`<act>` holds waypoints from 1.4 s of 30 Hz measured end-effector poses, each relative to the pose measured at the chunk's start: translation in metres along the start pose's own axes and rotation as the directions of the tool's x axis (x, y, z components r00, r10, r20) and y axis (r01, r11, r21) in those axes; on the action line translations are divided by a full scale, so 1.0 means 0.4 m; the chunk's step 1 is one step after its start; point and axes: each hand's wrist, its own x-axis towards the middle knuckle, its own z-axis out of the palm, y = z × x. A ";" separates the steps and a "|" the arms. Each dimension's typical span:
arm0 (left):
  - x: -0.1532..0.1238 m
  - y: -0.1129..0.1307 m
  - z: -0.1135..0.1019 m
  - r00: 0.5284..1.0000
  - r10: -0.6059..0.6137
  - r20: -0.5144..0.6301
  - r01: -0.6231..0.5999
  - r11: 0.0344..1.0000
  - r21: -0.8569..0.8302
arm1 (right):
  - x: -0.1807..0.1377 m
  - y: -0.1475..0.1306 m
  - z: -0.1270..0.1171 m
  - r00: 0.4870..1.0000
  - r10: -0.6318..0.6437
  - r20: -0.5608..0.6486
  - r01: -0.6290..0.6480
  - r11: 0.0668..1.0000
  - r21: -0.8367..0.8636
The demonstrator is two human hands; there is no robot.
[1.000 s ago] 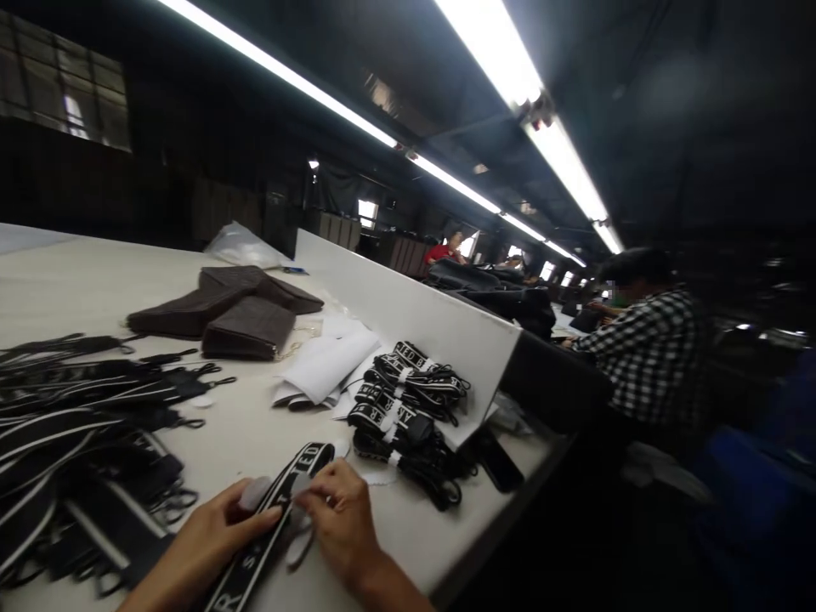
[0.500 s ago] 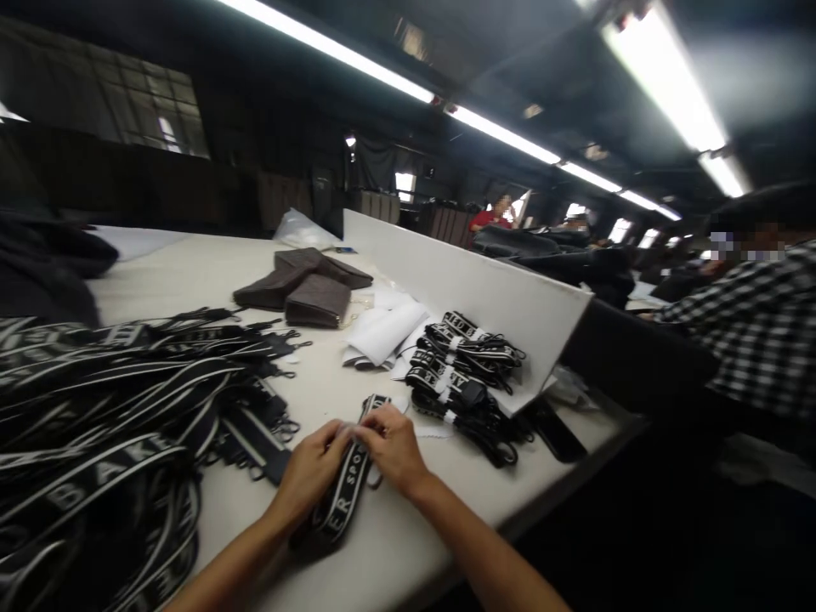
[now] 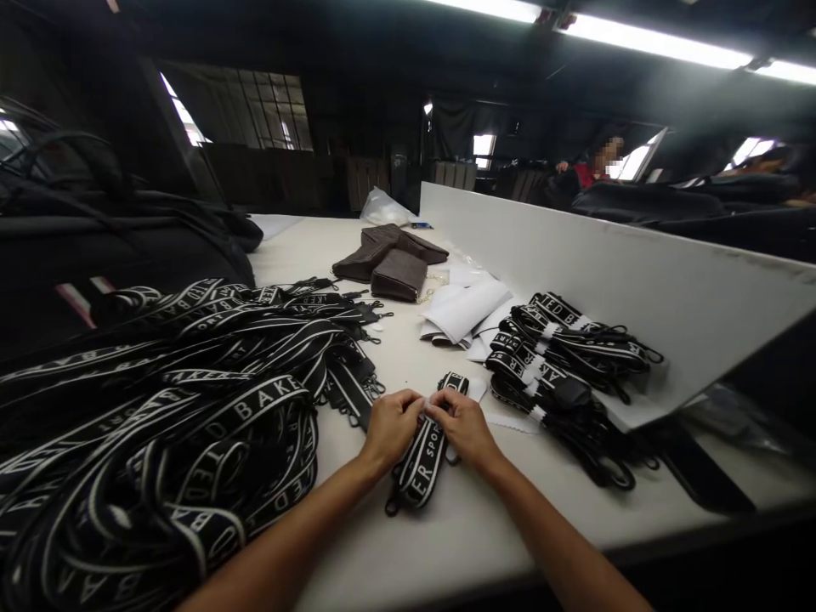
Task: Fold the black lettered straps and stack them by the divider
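Observation:
A folded black strap (image 3: 428, 463) with white lettering and edge lines lies on the pale table in front of me. My left hand (image 3: 396, 425) and my right hand (image 3: 464, 423) meet over its upper half. Both are closed in a pinch, thumbs and forefingers together on a small white strip (image 3: 428, 405) across the strap. How far the strip goes round the strap is hidden by my fingers. To the right lie several folded strap bundles (image 3: 541, 365) bound with white bands. A large heap of loose straps (image 3: 255, 399) with hooks covers the left side.
Brown quilted pouches (image 3: 399, 274) and white paper sheets (image 3: 468, 308) lie further back. A low white partition (image 3: 574, 225) runs along the right, with a dark phone-like slab (image 3: 701, 467) near its end. Black bags (image 3: 127, 246) stand at left. A person in red (image 3: 585, 172) is beyond.
My view has turned right to left, so the table and hands appear further right. The person in a checked shirt is out of view. My hands stay pinched at the strip.

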 end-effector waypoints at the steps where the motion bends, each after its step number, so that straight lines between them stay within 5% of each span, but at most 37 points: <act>1: -0.002 0.002 -0.002 1.000 0.019 -0.008 -0.019 0.998 0.054 | 0.006 -0.001 0.001 1.000 0.020 0.009 -0.020 1.000 -0.019; 4: -0.005 0.001 -0.004 0.992 0.124 -0.001 -0.120 0.961 0.248 | 0.028 -0.008 -0.001 0.996 0.072 0.059 -0.069 0.996 -0.062; 11: -0.018 -0.018 0.008 0.923 0.354 0.152 -0.364 0.675 0.641 | 0.024 -0.021 0.017 1.000 -0.005 0.010 0.008 0.959 -0.282; 16: -0.023 -0.010 0.007 0.948 0.313 0.066 -0.311 0.858 0.409 | -0.011 -0.008 0.031 0.992 -0.032 -0.121 0.002 0.971 -0.241; 23: -0.011 0.007 -0.001 0.989 0.135 -0.059 -0.126 0.982 0.141 | -0.013 0.004 0.027 0.985 0.026 -0.172 -0.032 0.999 -0.035; 33: 0.014 -0.015 -0.007 0.991 -0.081 0.109 0.103 0.973 -0.205 | -0.007 0.023 0.018 0.999 0.024 -0.039 -0.012 0.959 0.283; 35: 0.011 -0.010 -0.007 0.995 -0.033 0.090 0.042 0.995 -0.096 | -0.013 0.009 0.013 0.996 -0.052 -0.067 0.065 0.975 0.213; 38: 0.003 -0.003 -0.006 0.976 0.216 0.008 -0.211 0.949 0.235 | -0.028 -0.018 0.012 0.962 -0.185 -0.200 0.187 0.982 -0.009; 42: -0.011 -0.004 0.002 0.925 0.381 0.013 -0.356 0.851 0.385 | -0.036 -0.043 0.026 0.968 -0.074 -0.241 0.039 0.988 -0.150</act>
